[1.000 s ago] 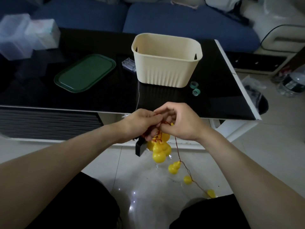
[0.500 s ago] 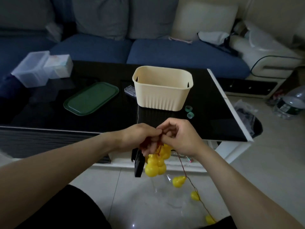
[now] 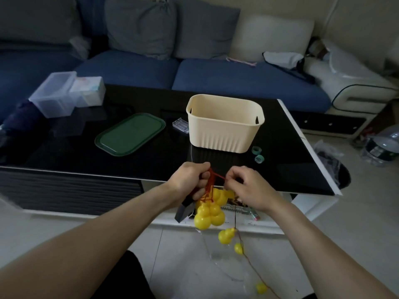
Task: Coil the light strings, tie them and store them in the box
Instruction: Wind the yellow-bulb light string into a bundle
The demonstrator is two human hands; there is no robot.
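Two hands work a string of yellow gourd lights just in front of the black tabletop (image 3: 280, 147).

The left hand (image 3: 190, 180) grips the gathered red wire loops, with the light string (image 3: 209, 214) bunched below it beside a dark pack. The right hand (image 3: 248, 188) pinches a red strand pulled taut between the hands. The cream box (image 3: 222, 134) stands on the tabletop beyond, near a green lid (image 3: 129, 134).

Home living room, blue sofa (image 3: 194, 76) with cushions, black coffee table (image 3: 280, 147)
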